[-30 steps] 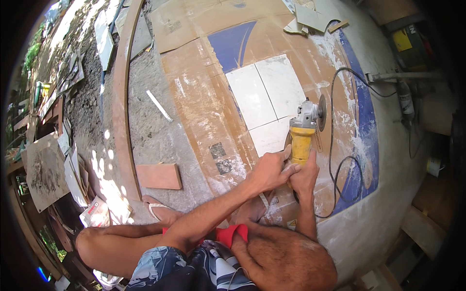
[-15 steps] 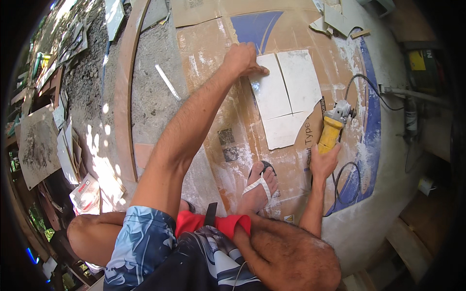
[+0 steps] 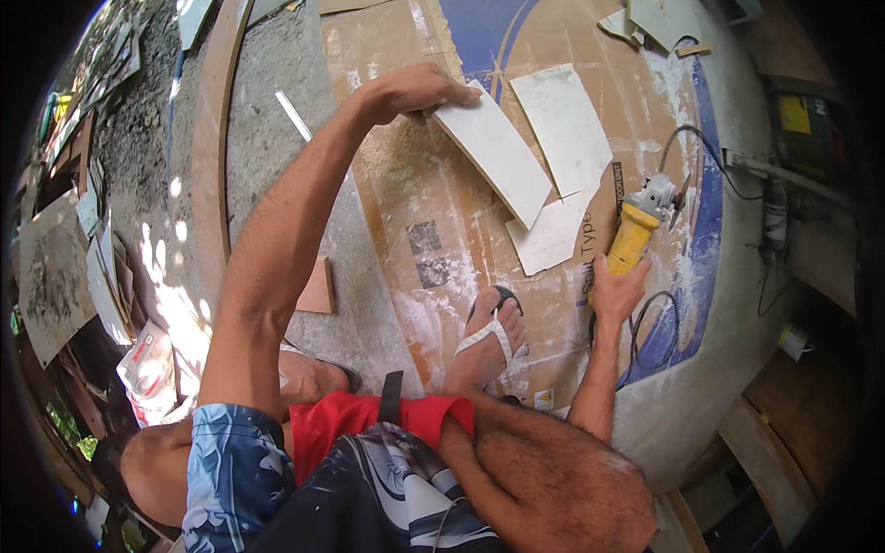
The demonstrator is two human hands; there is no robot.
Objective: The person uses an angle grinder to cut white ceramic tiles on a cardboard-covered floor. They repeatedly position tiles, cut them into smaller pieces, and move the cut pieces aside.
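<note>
My left hand [image 3: 419,94] grips the upper end of a long white tile piece [image 3: 493,157], angled over the cardboard. Beside it lie another cut white piece [image 3: 562,120] with a notched right edge and a smaller white piece [image 3: 544,240] just below. My right hand [image 3: 616,286] is closed round the body of a yellow angle grinder [image 3: 634,230], resting at the right of the tiles with its silver head and disc away from me. A dark cord [image 3: 691,134] loops round it on the cardboard [image 3: 387,203].
A long wooden plank [image 3: 221,138] and a pinkish slab [image 3: 315,286] lie left on rough concrete. Stacked broken panels [image 3: 64,276] line the far left. Tile scraps [image 3: 654,23] lie at upper right. My sandalled foot [image 3: 489,341] is below the tiles; a pipe [image 3: 784,170] runs at right.
My left hand left the grinder, took hold of the left tile piece and pulled it leftward, opening a gap between the pieces. The grinder moved right and lower in my right hand.
</note>
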